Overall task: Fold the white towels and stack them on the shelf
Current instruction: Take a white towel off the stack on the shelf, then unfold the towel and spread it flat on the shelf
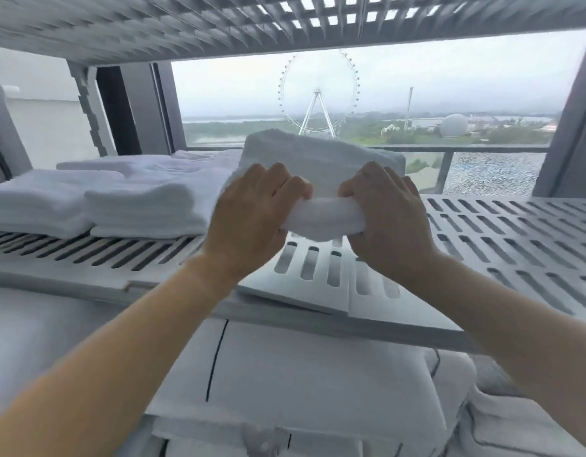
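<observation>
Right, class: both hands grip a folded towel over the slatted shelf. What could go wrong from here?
1. The left hand and right hand bunch only the near edge of the towel, so its far layers could sag and unfold.
2. It is held tilted close to the stack on the shelf; set down askew, it might knock that stack.

A single wide-angle camera, worn on the head, supplies the only view. It faces forward and slightly down, roughly level with the slotted shelf [502, 232], whose front edge crosses mid-frame. Both forearms enter from the lower corners. The left hand [252, 206] and right hand [384, 209], gripping a folded towel [318, 153], sit at centre, close to the lens. The upper shelf [186, 24] underside fills the top edge. Beyond, the view passes through a window [450, 87] to a distant Ferris wheel [318, 90]. Straight edges bow near the borders.
</observation>
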